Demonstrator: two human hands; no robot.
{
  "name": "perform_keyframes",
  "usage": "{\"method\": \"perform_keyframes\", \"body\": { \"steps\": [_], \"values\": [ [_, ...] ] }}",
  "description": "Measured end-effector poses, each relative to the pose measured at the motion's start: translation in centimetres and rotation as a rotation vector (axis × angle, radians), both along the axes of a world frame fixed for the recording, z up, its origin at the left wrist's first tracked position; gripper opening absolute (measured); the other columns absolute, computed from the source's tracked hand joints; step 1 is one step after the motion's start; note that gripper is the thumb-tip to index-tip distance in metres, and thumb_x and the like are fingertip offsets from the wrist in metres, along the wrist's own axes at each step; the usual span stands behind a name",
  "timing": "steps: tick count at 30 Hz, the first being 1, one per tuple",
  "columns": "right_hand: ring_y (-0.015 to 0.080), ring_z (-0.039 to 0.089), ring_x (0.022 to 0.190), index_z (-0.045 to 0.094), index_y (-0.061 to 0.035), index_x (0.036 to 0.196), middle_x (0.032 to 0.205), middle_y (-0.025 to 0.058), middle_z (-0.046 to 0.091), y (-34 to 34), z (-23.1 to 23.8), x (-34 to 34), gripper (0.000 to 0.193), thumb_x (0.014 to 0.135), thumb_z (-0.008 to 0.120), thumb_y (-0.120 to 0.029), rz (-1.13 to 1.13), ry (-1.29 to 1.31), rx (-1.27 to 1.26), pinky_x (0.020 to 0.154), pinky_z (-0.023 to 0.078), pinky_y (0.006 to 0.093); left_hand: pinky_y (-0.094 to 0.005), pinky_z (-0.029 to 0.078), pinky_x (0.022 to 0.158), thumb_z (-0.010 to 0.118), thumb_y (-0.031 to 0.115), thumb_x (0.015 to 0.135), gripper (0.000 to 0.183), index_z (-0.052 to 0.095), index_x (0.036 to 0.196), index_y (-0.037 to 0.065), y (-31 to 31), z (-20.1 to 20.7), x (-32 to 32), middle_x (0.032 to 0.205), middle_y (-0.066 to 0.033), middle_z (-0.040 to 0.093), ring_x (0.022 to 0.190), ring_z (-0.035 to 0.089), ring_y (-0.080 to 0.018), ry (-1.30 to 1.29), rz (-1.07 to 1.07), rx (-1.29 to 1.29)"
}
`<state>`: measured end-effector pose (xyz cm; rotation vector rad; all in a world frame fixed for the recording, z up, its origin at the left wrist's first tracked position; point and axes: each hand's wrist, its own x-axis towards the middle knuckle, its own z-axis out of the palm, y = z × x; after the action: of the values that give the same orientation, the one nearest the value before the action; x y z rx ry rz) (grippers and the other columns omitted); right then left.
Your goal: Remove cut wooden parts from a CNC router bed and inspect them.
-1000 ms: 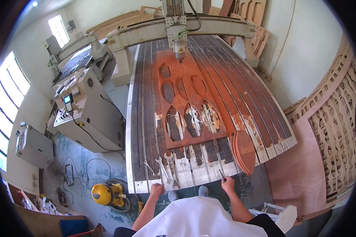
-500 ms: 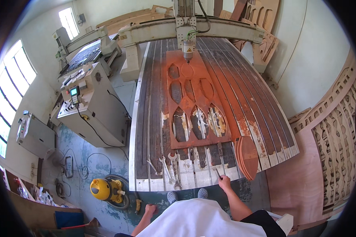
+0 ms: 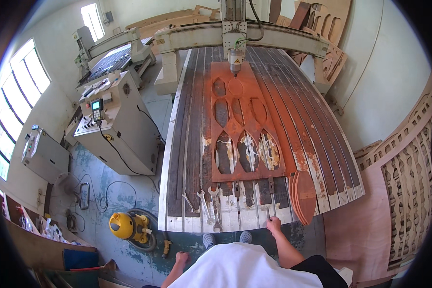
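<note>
My right hand (image 3: pixel 273 224) is closed round a thin dark metal rod (image 3: pixel 268 211) at the front edge of the slotted machine bed (image 3: pixel 189 224). My left hand (image 3: pixel 182 258) hangs low beside my white apron (image 3: pixel 240 264), fingers curled, with nothing seen in it. Left of my right hand lie several open-end wrenches (image 3: pixel 205 207). To its right, a fanned stack of reddish leaf-shaped wooden pieces (image 3: pixel 304 198) reaches over the bed's edge. Beyond sits a red-dusted board (image 3: pixel 234 128) with leaf-shaped cutouts. Small dark clamps (image 3: pixel 271 185) stand at its near end.
A spindle (image 3: pixel 235 61) hangs from the gantry (image 3: pixel 288 38) over the board's far end. On the left stand a control cabinet (image 3: pixel 129 144) with a handheld controller (image 3: pixel 97 110), and a yellow vacuum cleaner (image 3: pixel 122 225) with its hose. Cut wooden panels (image 3: pixel 360 211) lean at right.
The whole view has swung slightly, so the bed and cabinet appear farther right. My right hand keeps the rod near the bed's edge; the rod now points straighter away from me.
</note>
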<state>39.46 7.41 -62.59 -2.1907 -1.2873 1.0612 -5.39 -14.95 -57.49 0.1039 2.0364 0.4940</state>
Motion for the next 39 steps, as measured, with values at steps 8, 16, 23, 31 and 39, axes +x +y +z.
{"method": "perform_keyframes", "body": {
  "steps": [8,16,23,31,39],
  "values": [
    [0.0383,0.065,0.082,0.068,-0.0002,0.08,0.082,0.0224,0.066,0.0,-0.5,0.2,0.019,0.075,0.062,-0.018,0.005,0.002,-0.011,0.072,0.05,0.0438,-0.039,0.055,0.053,0.063,0.01,0.085,0.014,0.062,0.091,-0.003,1.0,2.0,0.5,0.074,-0.0117,0.064,0.062,0.064,-0.0228,-0.002,-0.075,0.019],
    [0.0389,0.064,0.082,0.068,-0.0004,0.081,0.083,0.0222,0.066,-0.1,2.1,-0.7,0.018,0.075,0.061,-0.017,0.056,-0.095,0.026,0.073,0.05,0.0445,-0.0366,0.053,0.049,0.063,0.008,0.084,0.01,0.062,0.087,-0.002,0.4,2.2,0.6,0.071,-0.0114,0.063,0.059,0.063,-0.0222,0.018,-0.095,-0.022],
    [0.0388,0.064,0.081,0.067,-0.0003,0.079,0.081,0.0224,0.066,-0.3,3.0,-0.9,0.018,0.075,0.061,-0.017,0.036,-0.118,0.076,0.072,0.05,0.0446,-0.0364,0.053,0.049,0.063,0.008,0.084,0.01,0.062,0.085,-0.002,1.0,1.6,0.4,0.07,-0.0104,0.062,0.058,0.062,-0.0213,0.021,-0.111,-0.014],
    [0.0385,0.065,0.079,0.067,-0.0001,0.078,0.078,0.0216,0.066,-0.2,2.2,-0.8,0.02,0.076,0.063,-0.02,0.034,-0.061,0.058,0.07,0.05,0.045,-0.0363,0.052,0.049,0.064,0.008,0.082,0.011,0.061,0.085,-0.002,1.5,1.9,0.2,0.067,-0.0104,0.061,0.056,0.061,-0.0209,0.013,-0.126,0.02],
    [0.0384,0.065,0.08,0.067,-0.0002,0.079,0.079,0.0218,0.066,-0.1,1.5,-0.3,0.02,0.077,0.064,-0.02,0.029,-0.043,0.024,0.071,0.05,0.0449,-0.0343,0.047,0.045,0.063,0.005,0.083,0.009,0.06,0.083,-0.003,1.5,2.0,0.5,0.065,-0.0095,0.059,0.055,0.059,-0.0197,-0.009,-0.118,0.043]
  ]
}}
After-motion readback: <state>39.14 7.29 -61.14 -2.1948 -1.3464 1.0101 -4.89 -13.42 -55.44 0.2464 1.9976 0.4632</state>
